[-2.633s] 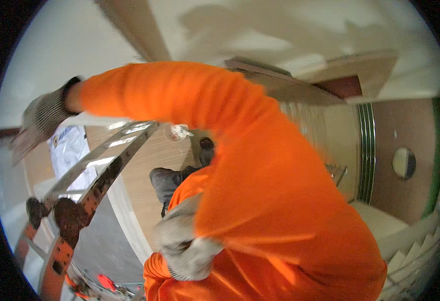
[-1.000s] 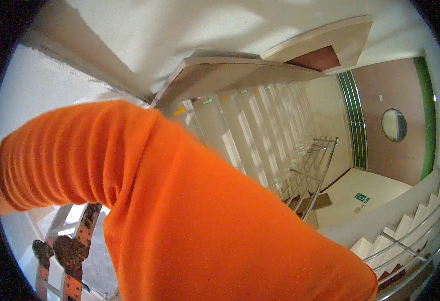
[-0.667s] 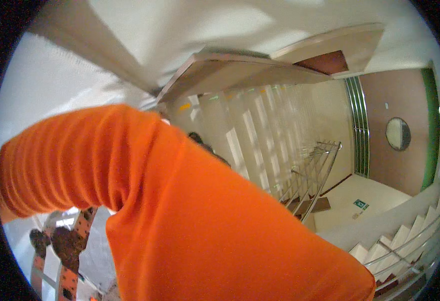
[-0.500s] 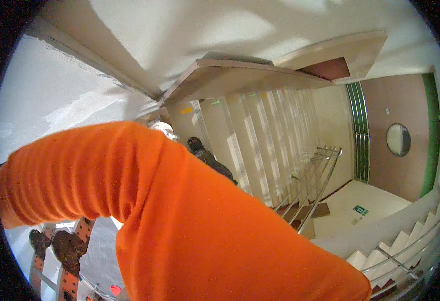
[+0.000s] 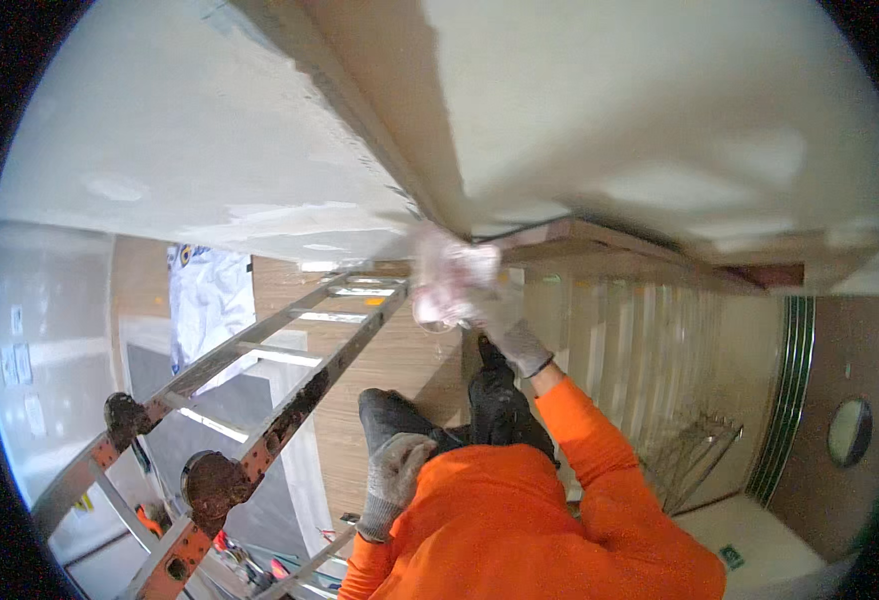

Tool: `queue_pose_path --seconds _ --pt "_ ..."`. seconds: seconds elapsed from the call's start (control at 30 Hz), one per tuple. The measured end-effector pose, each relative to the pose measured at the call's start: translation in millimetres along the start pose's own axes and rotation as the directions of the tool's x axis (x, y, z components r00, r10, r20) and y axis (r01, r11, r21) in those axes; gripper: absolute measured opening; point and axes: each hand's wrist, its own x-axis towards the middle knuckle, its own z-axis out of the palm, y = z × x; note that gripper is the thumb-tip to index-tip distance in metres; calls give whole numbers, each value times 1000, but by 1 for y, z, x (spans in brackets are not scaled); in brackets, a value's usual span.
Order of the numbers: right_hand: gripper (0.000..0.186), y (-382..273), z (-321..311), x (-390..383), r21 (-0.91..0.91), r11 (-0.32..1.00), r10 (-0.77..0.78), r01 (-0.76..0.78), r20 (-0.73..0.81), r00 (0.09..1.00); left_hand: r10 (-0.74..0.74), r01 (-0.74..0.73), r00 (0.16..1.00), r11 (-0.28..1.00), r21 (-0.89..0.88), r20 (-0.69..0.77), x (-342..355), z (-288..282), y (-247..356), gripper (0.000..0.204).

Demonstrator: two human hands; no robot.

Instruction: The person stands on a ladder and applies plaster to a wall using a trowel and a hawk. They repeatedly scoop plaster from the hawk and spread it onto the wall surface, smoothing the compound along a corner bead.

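At upper centre, the right hand (image 5: 507, 322) in a grey knit glove had its fingers bunched around a crumpled whitish-pink rag (image 5: 446, 283), pressed against the white plastered ceiling (image 5: 259, 150); it looked soft, light and easy to wad anywhere. The left hand (image 5: 395, 478), lower centre, hung with fingers loosely curled and empty.

Just one fisheye head cam, tilted up close under the ceiling (image 5: 659, 120), ladder (image 5: 259, 400) lower left, stairwell off right.

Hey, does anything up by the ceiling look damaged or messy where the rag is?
Yes. The white surface left of the crumpled rag is blotchy, with uneven lighter patches. The right hand presses the rag where it meets the beam. The ladder joints are caked with brown grime.
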Motion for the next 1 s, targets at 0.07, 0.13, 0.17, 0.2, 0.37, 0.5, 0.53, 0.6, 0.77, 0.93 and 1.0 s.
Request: queue_pose_path --seconds 0.07,0.13,0.17,0.2,0.37,0.5,0.53,0.6,0.77,0.93,1.0 --pt "32 105 17 -7 123 921 383 -368 -126 915 -120 119 991 993 -16 -67 19 -5 -28 19" --pt "30 137 26 30 356 786 575 -506 -116 810 -240 227 960 968 -105 -142 24 -7 -52 21" --pt "31 137 30 50 476 706 625 -524 -71 778 -250 237 957 966 -99 -147 22 -10 -60 21" --pt "31 152 36 59 459 744 591 -486 -111 799 -259 249 956 965 -83 -136 26 -13 -66 22" --pt "30 107 56 89 385 851 448 -357 -177 876 -302 310 937 951 19 -173 14 -21 -72 28" --pt "31 0 21 123 691 685 443 -231 -143 885 -303 295 924 953 -70 -232 5 -20 -100 30" --pt "30 -21 5 132 667 705 427 -239 -130 895 -260 247 935 965 -83 -239 6 -19 -115 30" --pt "29 -60 -27 148 618 745 400 -251 -114 909 -186 165 951 981 -102 -249 15 -18 -125 29" --pt "32 -210 -100 197 506 847 279 -164 -160 947 -89 88 968 996 -14 -233 36 -25 -129 30" --pt "34 -299 -136 246 591 798 50 118 -259 965 -2 -39 954 990 -132 -299 59 -22 -166 31" --pt "32 -326 -158 256 578 793 -45 193 -261 964 27 -80 953 983 -166 -303 67 -22 -168 32"
